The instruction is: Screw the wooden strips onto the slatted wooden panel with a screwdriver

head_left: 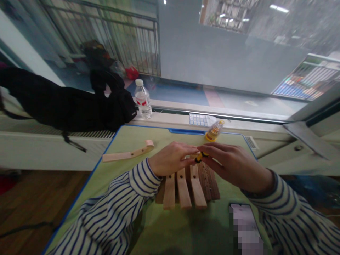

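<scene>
My right hand (228,161) is closed around a small yellow-and-black screwdriver (202,156), held over the wooden pieces. My left hand (174,157) lies across the upper ends of the pale slats, thumb and fingers closed about the end of the right one, close to the screwdriver. Three bent pale wooden slats (198,191) with holes lie side by side on darker brown grooved wood (211,180). The screwdriver's tip is hidden by my fingers. A loose slat (124,156) with a curved end and two holes lies to the left.
The green tabletop (159,226) has a blue rim. A clear yellow-capped container (214,131) stands at its back edge, and a phone (245,226) lies front right. On the sill are a water bottle (143,101), a black bag (79,106) and a gridded sheet (199,119).
</scene>
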